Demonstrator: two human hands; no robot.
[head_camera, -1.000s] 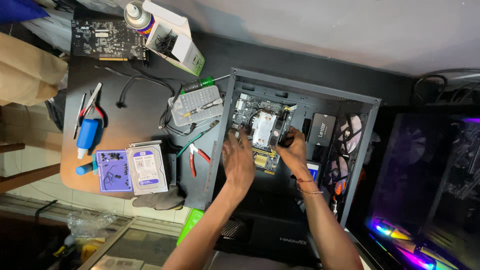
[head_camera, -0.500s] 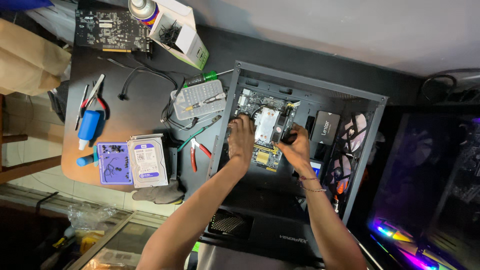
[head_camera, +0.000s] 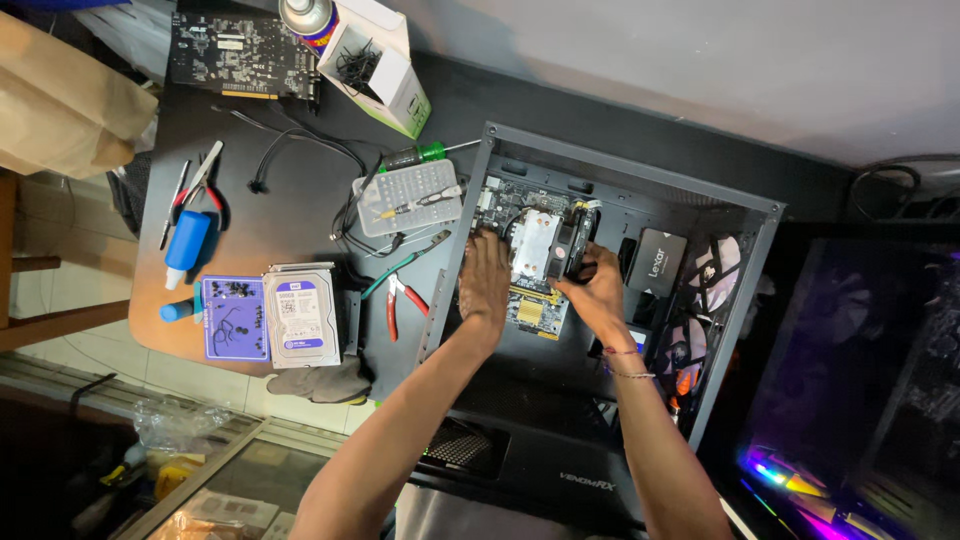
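An open black computer case (head_camera: 735, 290) lies on its side, with a motherboard (head_camera: 535, 310) inside. A metal heatsink cooler (head_camera: 534, 240) with a black fan (head_camera: 578, 240) stands on the board. My left hand (head_camera: 485, 282) rests flat on the board, just left of the heatsink. My right hand (head_camera: 598, 292) is curled around the lower end of the fan on the cooler's right side. A flat black drive (head_camera: 655, 260) is mounted to the right of the cooler.
On the dark table left of the case lie a screwdriver bit set (head_camera: 407, 196), red-handled pliers (head_camera: 402, 298), a hard drive (head_camera: 300, 316), a purple parts tray (head_camera: 234, 318), a graphics card (head_camera: 238, 50) and an open box (head_camera: 375, 62). A lit computer (head_camera: 860, 400) glows at right.
Both hands reached deeper into the case. The left hand went from hovering to resting beside the heatsink; the right hand closed on the cooler's fan.
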